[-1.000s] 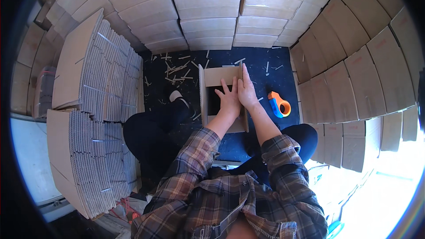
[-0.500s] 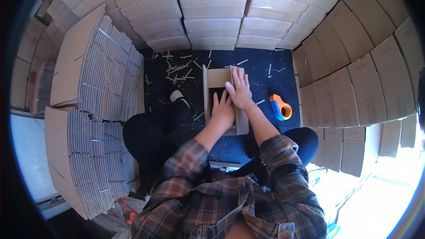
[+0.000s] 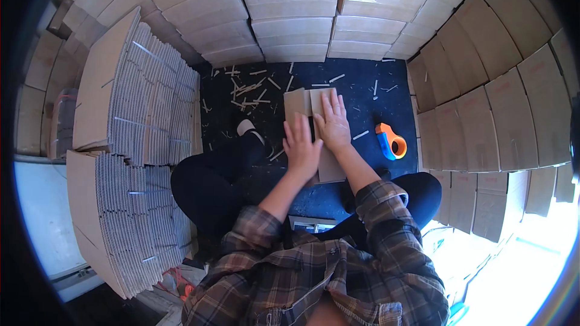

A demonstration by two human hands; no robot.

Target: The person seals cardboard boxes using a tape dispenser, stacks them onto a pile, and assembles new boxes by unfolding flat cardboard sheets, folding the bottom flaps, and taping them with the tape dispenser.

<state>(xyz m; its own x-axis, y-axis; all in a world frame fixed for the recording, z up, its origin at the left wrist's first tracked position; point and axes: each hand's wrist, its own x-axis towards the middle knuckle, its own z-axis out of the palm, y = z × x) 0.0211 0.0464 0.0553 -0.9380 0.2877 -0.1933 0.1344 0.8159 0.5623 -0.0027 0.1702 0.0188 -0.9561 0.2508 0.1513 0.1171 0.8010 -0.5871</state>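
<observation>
A small brown cardboard box (image 3: 330,169) sits on the dark floor between my legs. Its two long flaps lie folded inward, with a narrow dark gap left between them. My left hand (image 3: 301,145) rests over the left flap (image 3: 295,101), fingers spread, slightly blurred. On the right flap, my right hand (image 3: 333,122) lies flat with its fingers stretched out. Neither hand grips anything. To the right of the box is an orange and blue tape dispenser (image 3: 391,142).
Tall bundles of flattened cardboard (image 3: 151,96) stand at my left. Stacked closed cartons (image 3: 296,18) wall off the far side, and more cartons (image 3: 477,121) line the right. Cardboard scraps (image 3: 248,89) litter the dark floor (image 3: 356,102).
The left flap, upright before, is now folded down over the opening. My left hand has come out from inside the box onto that flap. The right hand stays on the right flap.
</observation>
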